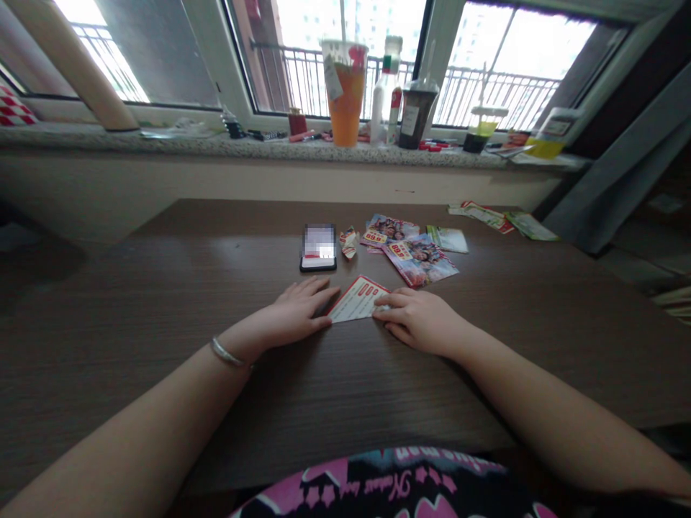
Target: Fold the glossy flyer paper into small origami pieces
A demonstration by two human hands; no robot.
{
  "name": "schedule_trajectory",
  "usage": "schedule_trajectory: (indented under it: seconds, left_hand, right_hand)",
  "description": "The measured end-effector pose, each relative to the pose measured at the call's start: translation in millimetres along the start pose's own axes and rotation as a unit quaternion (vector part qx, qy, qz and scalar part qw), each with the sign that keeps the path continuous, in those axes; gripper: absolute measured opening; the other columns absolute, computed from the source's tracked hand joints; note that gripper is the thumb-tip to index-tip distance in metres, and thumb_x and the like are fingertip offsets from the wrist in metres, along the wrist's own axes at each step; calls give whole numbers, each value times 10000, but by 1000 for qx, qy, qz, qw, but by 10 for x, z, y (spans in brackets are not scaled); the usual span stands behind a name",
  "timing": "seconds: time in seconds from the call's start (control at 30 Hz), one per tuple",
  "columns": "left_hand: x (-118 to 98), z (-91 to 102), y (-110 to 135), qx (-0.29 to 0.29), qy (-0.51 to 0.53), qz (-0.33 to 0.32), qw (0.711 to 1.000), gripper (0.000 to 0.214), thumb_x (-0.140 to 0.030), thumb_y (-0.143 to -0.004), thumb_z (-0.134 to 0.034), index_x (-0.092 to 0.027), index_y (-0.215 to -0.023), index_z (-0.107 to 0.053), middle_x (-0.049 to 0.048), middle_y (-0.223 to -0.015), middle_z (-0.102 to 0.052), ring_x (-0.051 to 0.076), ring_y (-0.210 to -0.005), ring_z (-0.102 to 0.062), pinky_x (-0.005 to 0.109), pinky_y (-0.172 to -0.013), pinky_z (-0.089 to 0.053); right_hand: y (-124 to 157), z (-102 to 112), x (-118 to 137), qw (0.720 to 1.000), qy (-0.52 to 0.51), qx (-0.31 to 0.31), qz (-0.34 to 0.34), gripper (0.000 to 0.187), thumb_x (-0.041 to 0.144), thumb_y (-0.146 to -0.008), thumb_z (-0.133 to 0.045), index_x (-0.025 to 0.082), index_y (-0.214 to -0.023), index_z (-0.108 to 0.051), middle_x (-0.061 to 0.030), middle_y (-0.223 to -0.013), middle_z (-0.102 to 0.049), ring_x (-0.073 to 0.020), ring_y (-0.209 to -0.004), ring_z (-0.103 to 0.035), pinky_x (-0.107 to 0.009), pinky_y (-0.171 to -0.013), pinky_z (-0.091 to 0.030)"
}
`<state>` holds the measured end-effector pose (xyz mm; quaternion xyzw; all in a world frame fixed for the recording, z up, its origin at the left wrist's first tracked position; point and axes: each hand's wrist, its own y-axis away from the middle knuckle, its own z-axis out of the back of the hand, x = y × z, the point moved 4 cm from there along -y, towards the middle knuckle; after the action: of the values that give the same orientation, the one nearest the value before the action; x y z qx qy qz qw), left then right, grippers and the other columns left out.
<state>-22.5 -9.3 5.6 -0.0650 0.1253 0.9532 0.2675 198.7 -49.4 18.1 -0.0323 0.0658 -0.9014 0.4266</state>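
A folded white and red paper flyer (357, 299) lies on the dark wooden table (162, 302) in front of me. My left hand (294, 313) rests flat on the table with fingers stretched out, touching the flyer's left edge. My right hand (421, 319) lies on the flyer's right edge, fingers pressed down on it. A silver bracelet (227, 353) circles my left wrist.
A phone (318, 248) lies beyond the flyer. A crumpled paper (349, 242) and several colourful flyers (418, 257) lie to its right, more flyers (483, 215) at the far right. On the window sill (216, 146) stand an orange drink cup (344, 93), bottle (389, 90) and dark cup (416, 111).
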Motion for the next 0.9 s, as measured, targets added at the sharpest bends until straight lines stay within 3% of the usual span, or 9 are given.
schedule_trajectory:
  seconds: [0.3, 0.53, 0.77, 0.9]
  left_hand:
    - [86, 44, 56, 62, 8, -23, 998, 651, -339, -890, -504, -244, -1495, -285, 117, -1591, -165, 316, -1467, -126, 519, -1157, -188]
    - [205, 29, 65, 63, 13, -58, 996, 683, -306, -851, -524, -214, -1489, -297, 107, -1595, -165, 290, -1465, -151, 451, -1166, -216]
    - [156, 55, 70, 16, 11, -76, 997, 667, -219, -788, -503, -154, -1442, -387, 127, -1558, -273, 298, -1438, -241, 461, -1161, -255]
    - [30, 91, 52, -109, 34, -60, 992, 602, -159, -781, -491, -121, -1381, -458, 138, -1432, -476, 270, -1317, -448, 426, -1115, -363]
  right_hand:
    - [14, -11, -11, 1000, -1, 7, -11, 296, 263, -929, -484, 258, -1159, -670, -56, -1257, -631, -231, -1090, -577, -395, -905, -483]
    - [29, -35, -40, 1000, 7, 9, -23, 295, 274, -932, -484, 253, -1155, -675, -59, -1250, -637, -231, -1088, -584, -391, -918, -478]
    - [23, -35, -37, 1000, -2, -9, -18, 279, 266, -928, -489, 217, -1115, -691, -73, -1209, -658, -222, -1067, -597, -387, -918, -481]
    - [9, -26, -17, 1000, -2, -11, -16, 273, 272, -915, -514, 193, -1109, -689, -87, -1200, -660, -229, -1057, -598, -388, -905, -486]
